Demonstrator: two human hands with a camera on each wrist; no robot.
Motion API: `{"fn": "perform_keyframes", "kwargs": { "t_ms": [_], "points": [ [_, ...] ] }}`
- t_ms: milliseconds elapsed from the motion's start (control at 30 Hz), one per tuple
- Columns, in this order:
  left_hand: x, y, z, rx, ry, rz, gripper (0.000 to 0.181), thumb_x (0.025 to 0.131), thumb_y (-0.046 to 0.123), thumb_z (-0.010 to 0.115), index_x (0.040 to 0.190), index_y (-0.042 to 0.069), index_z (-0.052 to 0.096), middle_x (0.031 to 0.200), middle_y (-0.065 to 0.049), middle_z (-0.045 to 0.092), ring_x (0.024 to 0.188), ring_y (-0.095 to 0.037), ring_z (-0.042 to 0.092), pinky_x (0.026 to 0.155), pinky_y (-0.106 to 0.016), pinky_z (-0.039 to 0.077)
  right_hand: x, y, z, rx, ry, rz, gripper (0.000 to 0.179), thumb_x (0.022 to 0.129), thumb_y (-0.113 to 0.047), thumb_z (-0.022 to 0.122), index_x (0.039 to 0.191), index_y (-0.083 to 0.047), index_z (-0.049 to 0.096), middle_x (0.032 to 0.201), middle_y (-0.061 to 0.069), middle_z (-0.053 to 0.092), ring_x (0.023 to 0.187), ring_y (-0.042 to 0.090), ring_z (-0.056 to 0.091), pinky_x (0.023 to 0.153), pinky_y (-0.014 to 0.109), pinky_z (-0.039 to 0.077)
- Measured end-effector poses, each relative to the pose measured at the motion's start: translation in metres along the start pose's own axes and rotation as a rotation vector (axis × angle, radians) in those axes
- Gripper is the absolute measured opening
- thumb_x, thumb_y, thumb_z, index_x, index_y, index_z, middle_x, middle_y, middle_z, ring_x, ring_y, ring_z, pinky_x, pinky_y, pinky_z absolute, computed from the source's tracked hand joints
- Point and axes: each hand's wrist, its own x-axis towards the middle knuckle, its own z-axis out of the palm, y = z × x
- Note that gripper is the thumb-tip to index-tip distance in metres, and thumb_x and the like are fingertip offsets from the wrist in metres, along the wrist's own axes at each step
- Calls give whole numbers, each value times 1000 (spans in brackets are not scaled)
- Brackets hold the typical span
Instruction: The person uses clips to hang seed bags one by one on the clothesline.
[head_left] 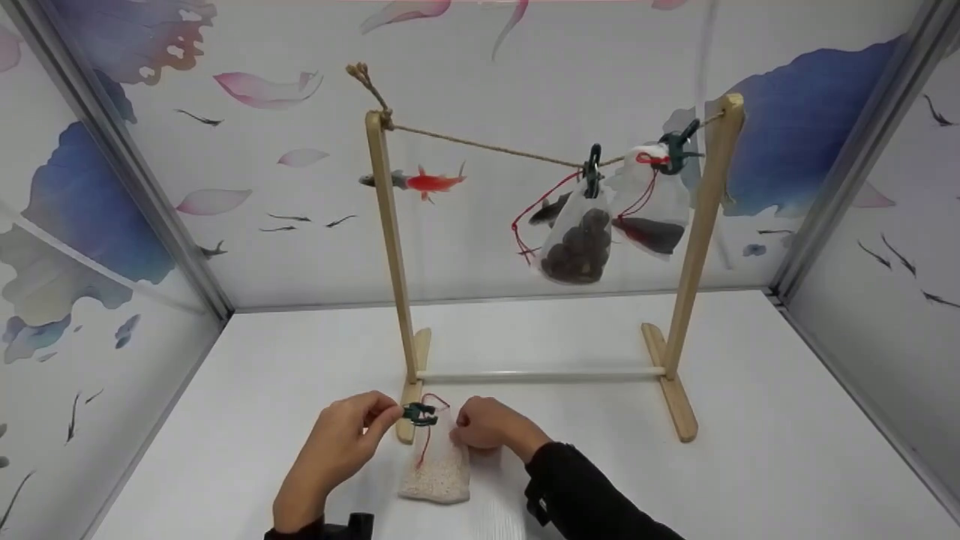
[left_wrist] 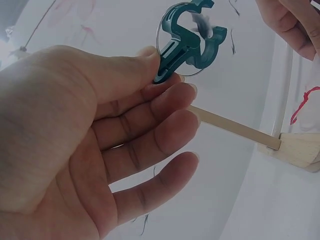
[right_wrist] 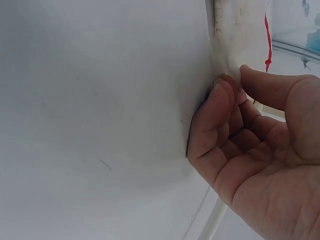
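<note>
My left hand [head_left: 341,439] pinches a dark green plastic clip [left_wrist: 189,46] by its handle end, between thumb and forefinger. In the left wrist view the clip's curved jaws spread apart and the other fingers are loosely bent. A white drawstring bag [head_left: 436,474] with pale grains in its lower part lies on the table, its red cord looped near the top. My right hand [head_left: 491,426] pinches the bag's right edge near its upper end. In the right wrist view the thumb and forefinger grip the thin white fabric [right_wrist: 231,57]. The clip overlaps the bag's upper left in the head view.
A wooden stand [head_left: 388,225] rises behind the hands, a sagging rope [head_left: 480,142] strung between its posts. On the rope's right half, dark green clips hold a bag of dark round things [head_left: 577,247] and another white bag [head_left: 651,202]. Printed panels enclose the white table [head_left: 225,420].
</note>
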Motion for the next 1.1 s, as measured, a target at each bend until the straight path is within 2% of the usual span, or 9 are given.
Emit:
{"fn": "perform_keyframes", "kwargs": {
  "t_ms": [200, 300, 433, 600, 900, 1100],
  "points": [
    [-1, -2, 0, 3, 3, -4, 13, 100, 27, 67, 93, 18, 74, 80, 18, 66, 76, -2, 61, 73, -34, 55, -1, 8, 0, 94, 14, -80, 15, 98, -16, 65, 86, -9, 69, 63, -3, 57, 53, 9, 52, 51, 24, 41],
    [-2, -3, -1, 1, 18, 5, 11, 99, 25, 68, 93, 17, 74, 80, 18, 67, 76, -2, 62, 73, -34, 56, -2, 11, 0, 148, 10, -107, 14, 99, -18, 65, 89, -9, 69, 66, -2, 59, 55, 10, 55, 51, 24, 43],
    [-1, -3, 0, -4, 23, 14, 9, 99, 23, 69, 93, 17, 74, 80, 18, 67, 76, -1, 63, 75, -35, 57, -3, 13, -3, 198, 2, -101, 13, 100, -20, 65, 92, -11, 68, 71, -2, 61, 58, 11, 57, 52, 25, 45],
    [0, -3, 0, -12, 23, 1, 8, 99, 22, 69, 93, 18, 73, 79, 19, 66, 75, 0, 62, 76, -35, 57, -4, 11, -10, 209, 16, -136, 13, 101, -21, 64, 95, -10, 68, 76, -1, 62, 59, 11, 57, 54, 26, 46],
    [-1, -1, -3, -18, 85, -7, 7, 98, 22, 70, 93, 18, 72, 80, 18, 65, 75, -1, 62, 76, -35, 57, -11, 2, -26, 199, 69, -258, 13, 104, -18, 59, 101, -8, 66, 82, -1, 61, 59, 10, 59, 56, 27, 50],
    [-2, -1, -2, -15, 113, 4, 5, 98, 20, 71, 94, 17, 72, 82, 17, 66, 77, -2, 63, 73, -38, 57, -15, -3, -34, 189, 93, -304, 12, 104, -16, 58, 104, -9, 67, 82, -1, 60, 59, 8, 58, 56, 25, 52]
  ]
}}
